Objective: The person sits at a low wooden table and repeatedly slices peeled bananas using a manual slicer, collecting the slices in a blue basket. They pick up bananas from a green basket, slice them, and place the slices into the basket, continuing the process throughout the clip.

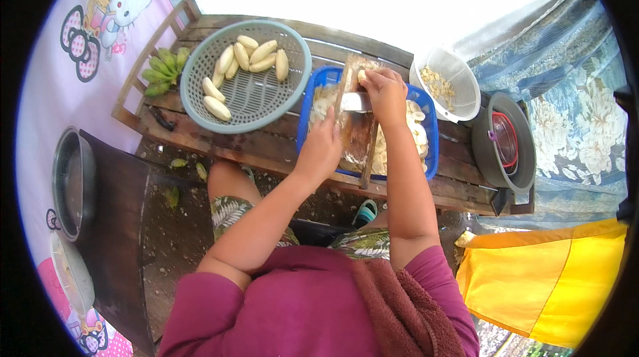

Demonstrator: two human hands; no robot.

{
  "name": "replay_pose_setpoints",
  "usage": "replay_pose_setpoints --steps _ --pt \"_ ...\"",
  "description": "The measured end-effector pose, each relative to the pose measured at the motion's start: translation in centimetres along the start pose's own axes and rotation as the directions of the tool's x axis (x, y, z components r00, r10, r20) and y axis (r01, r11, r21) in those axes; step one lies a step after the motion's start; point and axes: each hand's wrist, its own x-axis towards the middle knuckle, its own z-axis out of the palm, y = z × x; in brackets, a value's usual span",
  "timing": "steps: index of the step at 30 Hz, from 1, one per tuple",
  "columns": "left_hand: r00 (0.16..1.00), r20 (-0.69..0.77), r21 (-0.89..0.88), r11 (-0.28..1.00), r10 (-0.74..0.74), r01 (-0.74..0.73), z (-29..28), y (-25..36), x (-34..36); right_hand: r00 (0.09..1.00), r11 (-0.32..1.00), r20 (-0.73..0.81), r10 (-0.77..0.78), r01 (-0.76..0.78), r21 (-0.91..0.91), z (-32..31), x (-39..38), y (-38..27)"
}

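A wooden slicing board (359, 147) with a flat metal blade (355, 102) lies tilted across a blue basket (434, 147). Pale banana slices (417, 129) fill the basket's right side, beside and under the board. My left hand (323, 145) is closed on the board's left edge, just below the blade; some of its fingers are hidden. Above the blade, my right hand (387, 94) pinches a peeled banana (363, 75) against the board. Only a small end of that banana shows past my fingers.
A grey-green round basket (191, 112) of peeled bananas stands left on the slatted wooden bench (229, 150), beside green bananas (162, 72). At right are a white strainer (468, 116) with small pieces and a grey basin (482, 157) holding a red-rimmed container (506, 138).
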Motion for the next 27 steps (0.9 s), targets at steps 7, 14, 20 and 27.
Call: replay_pose_setpoints --steps 7,14,20,27 --pt "1.000 0.000 -0.044 0.999 0.003 -0.003 -0.2 0.3 -0.4 0.980 0.999 0.196 -0.037 0.032 0.028 -5.3 -9.0 -5.0" --pt "0.999 -0.012 -0.022 0.999 0.034 -0.034 0.3 -0.3 -0.3 0.999 0.997 0.028 -0.025 0.027 -0.078 -1.1 -2.1 -1.3" --pt "0.999 -0.013 0.010 0.999 0.050 -0.050 -0.2 0.0 -0.2 0.997 0.994 0.076 0.001 0.007 -0.105 -1.9 -2.8 -2.1" --pt "0.999 0.012 -0.033 0.999 0.043 -0.043 0.1 -0.5 -0.4 0.991 0.999 0.134 -0.003 0.010 -0.050 -5.3 -9.3 -5.6"
